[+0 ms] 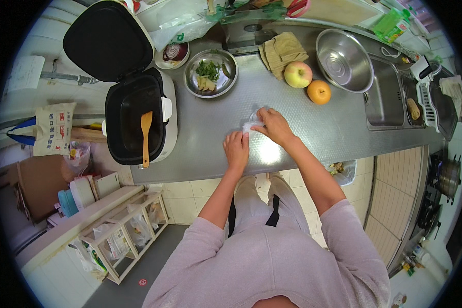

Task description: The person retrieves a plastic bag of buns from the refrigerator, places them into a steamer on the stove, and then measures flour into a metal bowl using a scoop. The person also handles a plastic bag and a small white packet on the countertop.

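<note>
Over the middle of the metal counter (211,127), my left hand (237,151) and my right hand (275,126) meet on a small clear plastic item (248,126), whitish inside. It looks like a bag or packet; its exact kind is unclear. The fingers of my left hand press its near end, while my right thumb and fingers pinch the other side. Behind my hands lie a red-yellow apple (298,74) and an orange fruit (318,92). A steel plate (231,82) holds chopped greens (208,69) and pale slices (206,83).
An open-lidded cooker (169,134) stands left, a wooden spatula (146,134) resting inside against its rim. Behind the plate, a bowl (187,57) holds a cut red onion (176,51). A folded cloth (283,50), a steel basin (340,57) and the sink (387,96) lie to the right.
</note>
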`<state>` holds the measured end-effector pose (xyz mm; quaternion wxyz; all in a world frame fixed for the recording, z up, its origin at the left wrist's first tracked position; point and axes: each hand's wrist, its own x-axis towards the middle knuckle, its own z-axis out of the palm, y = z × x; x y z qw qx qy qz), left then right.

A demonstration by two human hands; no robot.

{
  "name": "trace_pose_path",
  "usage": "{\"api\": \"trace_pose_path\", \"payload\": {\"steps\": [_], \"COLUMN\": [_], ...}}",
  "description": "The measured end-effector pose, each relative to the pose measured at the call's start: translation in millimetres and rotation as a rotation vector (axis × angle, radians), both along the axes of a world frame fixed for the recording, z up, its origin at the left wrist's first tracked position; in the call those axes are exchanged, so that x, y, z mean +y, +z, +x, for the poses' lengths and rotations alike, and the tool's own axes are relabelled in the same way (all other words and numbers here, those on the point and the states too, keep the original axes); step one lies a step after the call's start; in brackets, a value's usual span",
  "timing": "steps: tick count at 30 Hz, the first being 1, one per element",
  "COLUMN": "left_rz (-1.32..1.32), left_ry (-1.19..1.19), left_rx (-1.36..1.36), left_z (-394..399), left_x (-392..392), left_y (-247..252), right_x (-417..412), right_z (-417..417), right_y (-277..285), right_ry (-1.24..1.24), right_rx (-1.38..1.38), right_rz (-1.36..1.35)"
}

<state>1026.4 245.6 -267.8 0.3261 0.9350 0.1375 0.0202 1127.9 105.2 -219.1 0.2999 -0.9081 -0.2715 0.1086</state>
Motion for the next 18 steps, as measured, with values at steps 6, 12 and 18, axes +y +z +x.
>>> {"api": "trace_pose_path", "payload": {"steps": [6, 12, 18], "left_rz": [-0.073, 0.015, 0.025], "left_ry": [0.063, -0.175, -0.362], "left_rx": [-0.083, -0.196, -0.175], "left_z": [12, 7, 10], "left_x": [-6, -11, -3], "left_y": [21, 8, 1], "right_x": [7, 8, -4], "right_z": [-11, -25, -12], "right_y": [-27, -32, -43], "right_ry": [-0.117, -0.377, -0.506], "right_rx": [-0.063, 0.151, 0.284], "right_rz": [0.055, 0.227, 0.343]}}
